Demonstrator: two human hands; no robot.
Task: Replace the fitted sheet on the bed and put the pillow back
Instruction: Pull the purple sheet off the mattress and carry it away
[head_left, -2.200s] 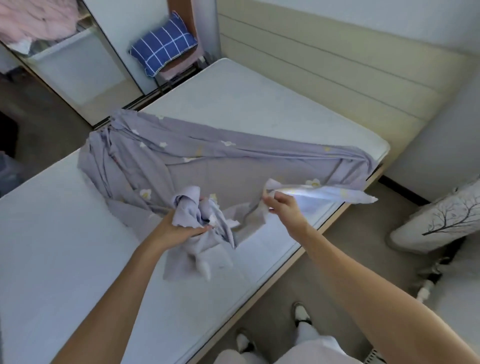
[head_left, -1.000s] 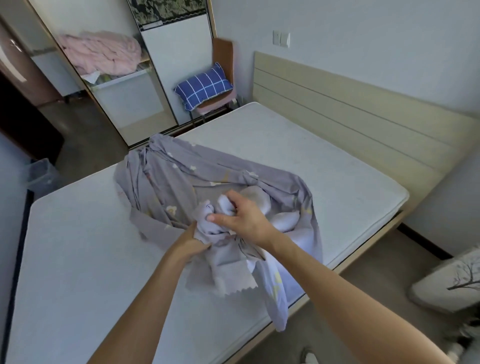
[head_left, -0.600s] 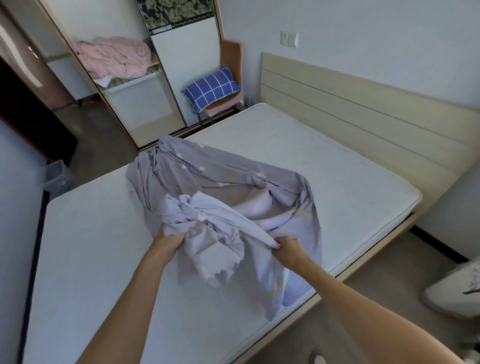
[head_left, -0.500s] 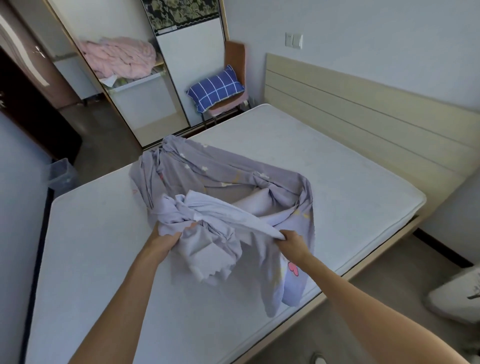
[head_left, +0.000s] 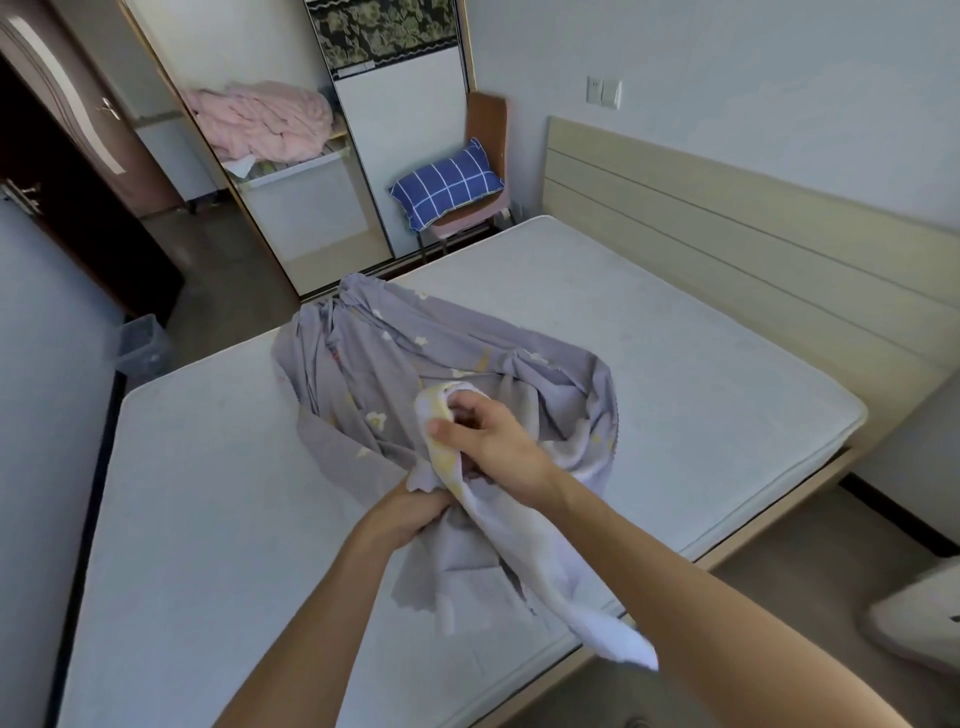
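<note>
Lilac fitted sheet (head_left: 395, 364) lies bunched on the bare mattress (head_left: 675, 364); left hand (head_left: 402, 514) and right hand (head_left: 488, 441) both grasp its folds, fingers clenched on fabric. Blue checked pillow (head_left: 447, 184) rests on the chair (head_left: 485, 124)

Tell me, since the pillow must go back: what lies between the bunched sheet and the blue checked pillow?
In the head view, only bare mattress, then its far edge; the pillow rests on a chair beyond.

Both hands bunched together, arms reaching forward.
Right hand (head_left: 488, 436) sits above and beyond the left hand (head_left: 402, 514), fingers curled and gripping the sheet (head_left: 395, 364); the left grips it too.
</note>
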